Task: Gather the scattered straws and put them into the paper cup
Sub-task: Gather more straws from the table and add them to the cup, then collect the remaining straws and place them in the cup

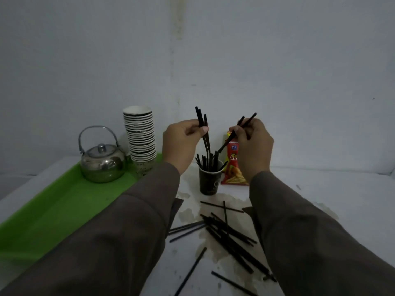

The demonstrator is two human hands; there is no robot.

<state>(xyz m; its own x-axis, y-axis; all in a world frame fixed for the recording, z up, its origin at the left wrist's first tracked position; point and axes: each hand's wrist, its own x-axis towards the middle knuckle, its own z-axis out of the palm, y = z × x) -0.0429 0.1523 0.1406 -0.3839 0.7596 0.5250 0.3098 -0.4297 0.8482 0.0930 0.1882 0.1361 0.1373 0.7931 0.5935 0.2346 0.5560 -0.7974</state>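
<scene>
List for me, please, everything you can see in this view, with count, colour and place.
paper cup: one, dark, upright on the table at centre, holding several straws
straws in hands: a few, black, their lower ends in or over the cup
scattered straws: many, count unclear, black, lying crossed on the table in front of the cup
snack packet: one, red and yellow, just behind and right of the cup
stack of cups: one tall stack, white rims, at the tray's far end
kettle: one, shiny metal, on the tray
tray: one, green, left side
table: one, white, stained
left hand: gripping straws
right hand: gripping straws
</scene>
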